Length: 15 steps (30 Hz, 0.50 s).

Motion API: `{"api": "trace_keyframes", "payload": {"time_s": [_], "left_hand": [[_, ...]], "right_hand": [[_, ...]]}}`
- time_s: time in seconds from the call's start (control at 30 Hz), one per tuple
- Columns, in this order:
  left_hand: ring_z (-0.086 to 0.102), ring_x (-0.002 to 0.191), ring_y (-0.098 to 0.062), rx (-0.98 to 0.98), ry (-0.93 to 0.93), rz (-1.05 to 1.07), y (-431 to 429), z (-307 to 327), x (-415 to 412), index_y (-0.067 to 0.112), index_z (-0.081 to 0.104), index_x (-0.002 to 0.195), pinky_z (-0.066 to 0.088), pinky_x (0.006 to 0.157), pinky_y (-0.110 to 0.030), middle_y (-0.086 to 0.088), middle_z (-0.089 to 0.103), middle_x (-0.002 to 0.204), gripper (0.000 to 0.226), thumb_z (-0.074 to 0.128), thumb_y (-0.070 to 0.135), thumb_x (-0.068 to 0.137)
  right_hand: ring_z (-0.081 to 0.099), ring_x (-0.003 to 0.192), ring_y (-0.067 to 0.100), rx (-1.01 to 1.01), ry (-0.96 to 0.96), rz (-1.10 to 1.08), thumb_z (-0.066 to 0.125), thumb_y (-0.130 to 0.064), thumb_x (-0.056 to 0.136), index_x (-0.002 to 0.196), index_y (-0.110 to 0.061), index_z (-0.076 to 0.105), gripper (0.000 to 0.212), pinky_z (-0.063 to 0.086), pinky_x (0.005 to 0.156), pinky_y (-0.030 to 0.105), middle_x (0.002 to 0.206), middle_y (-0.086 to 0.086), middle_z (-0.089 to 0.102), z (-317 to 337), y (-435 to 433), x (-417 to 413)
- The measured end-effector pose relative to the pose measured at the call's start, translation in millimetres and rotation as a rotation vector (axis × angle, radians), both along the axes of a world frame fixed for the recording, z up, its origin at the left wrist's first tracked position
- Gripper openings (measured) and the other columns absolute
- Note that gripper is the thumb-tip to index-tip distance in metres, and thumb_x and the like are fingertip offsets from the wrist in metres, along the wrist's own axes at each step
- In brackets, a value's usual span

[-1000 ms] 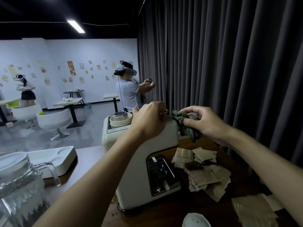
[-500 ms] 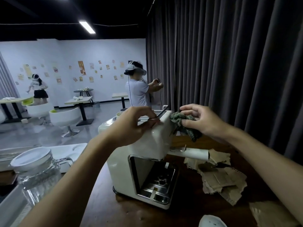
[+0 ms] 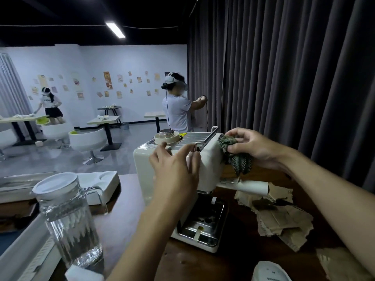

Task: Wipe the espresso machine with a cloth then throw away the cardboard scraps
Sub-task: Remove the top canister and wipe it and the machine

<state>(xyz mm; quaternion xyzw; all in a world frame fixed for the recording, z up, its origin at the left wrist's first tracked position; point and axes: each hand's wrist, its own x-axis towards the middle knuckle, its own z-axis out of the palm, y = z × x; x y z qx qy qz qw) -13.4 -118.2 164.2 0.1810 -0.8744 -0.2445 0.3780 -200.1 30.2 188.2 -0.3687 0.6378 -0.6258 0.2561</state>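
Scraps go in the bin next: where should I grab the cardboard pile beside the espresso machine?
Probably its ragged near-right edge, coming from the right: the cardboard scraps lie flat and overlapped on the table, and a white handle overhangs their far-left end.

Glossy cream machine (image 3: 209,159), knitted cloth (image 3: 237,157)

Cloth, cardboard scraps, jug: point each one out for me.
cloth (image 3: 241,162), head view, on the bunched hanging part.
cardboard scraps (image 3: 284,220), head view, on the flat top piece.
jug (image 3: 69,224), head view, on its ribbed glass wall.
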Motion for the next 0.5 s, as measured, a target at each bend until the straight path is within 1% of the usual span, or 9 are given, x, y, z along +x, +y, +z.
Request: {"api": "trace_keyframes", "payload": {"time_s": [0.03, 0.07, 0.13, 0.23, 0.3, 0.37, 0.43, 0.5], "left_hand": [[0.02, 0.144, -0.029, 0.05, 0.043, -0.032, 2.8, -3.7, 1.5, 0.034, 0.066, 0.124, 0.025, 0.105, -0.031, -0.019, 0.032, 0.151, 0.027, 0.052, 0.037, 0.101], [0.018, 0.147, -0.026, 0.085, 0.078, -0.064, 3.3, -5.1, 1.9, 0.031, 0.068, 0.123, 0.023, 0.11, -0.031, -0.019, 0.03, 0.154, 0.026, 0.054, 0.034, 0.1], [0.019, 0.15, -0.02, 0.14, 0.125, -0.114, -0.7, -1.9, 2.1, 0.028, 0.071, 0.116, 0.026, 0.115, -0.032, -0.014, 0.039, 0.152, 0.022, 0.059, 0.034, 0.098], [0.031, 0.146, -0.017, 0.199, 0.199, -0.185, -15.9, 2.9, 2.7, 0.023, 0.073, 0.102, 0.03, 0.115, -0.031, -0.006, 0.055, 0.139, 0.017, 0.066, 0.036, 0.094], [0.043, 0.137, -0.02, 0.214, 0.243, -0.241, -30.2, 1.2, 4.8, 0.018, 0.072, 0.098, 0.037, 0.111, -0.035, -0.005, 0.061, 0.128, 0.018, 0.068, 0.034, 0.092], [0.05, 0.13, -0.02, 0.246, 0.249, -0.31, -46.2, 0.1, 8.6, 0.013, 0.072, 0.093, 0.042, 0.1, -0.032, -0.006, 0.065, 0.119, 0.019, 0.067, 0.032, 0.093], [0.054, 0.127, -0.009, 0.301, 0.25, -0.395, -61.0, 1.9, 12.6, 0.006, 0.071, 0.087, 0.042, 0.096, -0.031, -0.004, 0.068, 0.114, 0.019, 0.066, 0.022, 0.095], [0.057, 0.11, 0.003, 0.323, 0.255, -0.466, -68.9, 5.7, 17.5, 0.004, 0.068, 0.079, 0.042, 0.09, -0.027, 0.003, 0.07, 0.105, 0.02, 0.061, 0.013, 0.096]], "right_hand": [[0.07, 0.092, 0.025, 0.0, 0.003, -0.008, 0.072, -0.004, 0.07, 0.117, -0.009, 0.058, 0.049, 0.058, 0.077, 0.036, 0.102, 0.011, 0.072, 0.1, 1.2, 0.5], [0.071, 0.091, 0.024, 0.0, 0.005, -0.018, 0.072, -0.004, 0.07, 0.116, -0.01, 0.059, 0.049, 0.058, 0.076, 0.035, 0.102, 0.011, 0.072, -0.2, 2.8, 0.9], [0.07, 0.091, 0.023, 0.008, 0.022, -0.024, 0.072, -0.005, 0.071, 0.115, -0.01, 0.061, 0.046, 0.058, 0.074, 0.034, 0.102, 0.011, 0.072, -0.3, 6.9, 2.8], [0.07, 0.094, 0.024, 0.018, 0.045, -0.027, 0.073, -0.006, 0.071, 0.115, -0.011, 0.064, 0.045, 0.058, 0.075, 0.033, 0.104, 0.013, 0.072, 4.4, 15.9, 10.0], [0.071, 0.094, 0.024, 0.029, 0.068, -0.017, 0.073, -0.007, 0.071, 0.115, -0.012, 0.065, 0.045, 0.058, 0.074, 0.031, 0.105, 0.013, 0.072, 8.2, 22.8, 17.5], [0.07, 0.098, 0.025, 0.072, 0.12, -0.007, 0.073, -0.008, 0.073, 0.116, -0.012, 0.064, 0.045, 0.057, 0.076, 0.031, 0.107, 0.014, 0.072, 10.4, 28.5, 27.3], [0.069, 0.099, 0.026, 0.13, 0.188, 0.009, 0.072, -0.005, 0.078, 0.116, -0.014, 0.064, 0.04, 0.058, 0.078, 0.03, 0.108, 0.014, 0.071, 10.9, 33.2, 39.0], [0.07, 0.099, 0.024, 0.147, 0.246, 0.027, 0.071, -0.005, 0.08, 0.115, -0.016, 0.065, 0.037, 0.058, 0.079, 0.028, 0.108, 0.011, 0.072, 9.8, 36.2, 51.6]]}}
